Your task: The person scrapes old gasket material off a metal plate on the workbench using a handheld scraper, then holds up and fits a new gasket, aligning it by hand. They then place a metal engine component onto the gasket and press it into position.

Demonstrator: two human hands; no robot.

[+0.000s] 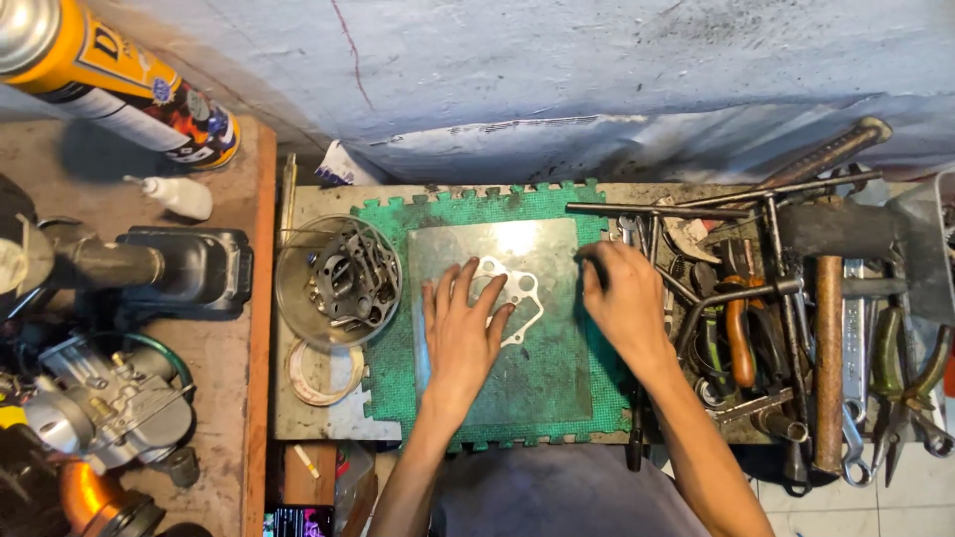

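**Gasket pinned flat on a metal plate**

A thin white gasket (pixel 512 298) — a ring-shaped cutout with several bolt holes — lies flat on a grey metal plate (pixel 542 368), which sits on a green foam mat (pixel 383 343) on the table (pixel 308 418). The hard, even plate seems to serve as a flat backing for the flimsy sheet, with the mat cushioning it underneath.

The left hand (pixel 460 333) lies palm down with its fingers (pixel 468 283) spread open, their tips resting on the gasket's left part, apparently pressing it flat so it cannot slide. The right hand (pixel 625 298) rests at the plate's right edge, just beside the gasket but not on it; its fingers are curled, and something dark shows at the fingertips, though I cannot tell what it is or whether it is gripped.

Left of the mat stands a clear round bowl (pixel 338 278) of small metal parts. To the right lies a heap of tools — a wooden-handled hammer (pixel 828 348), pliers (pixel 900 383) and T-handle wrenches (pixel 686 211).
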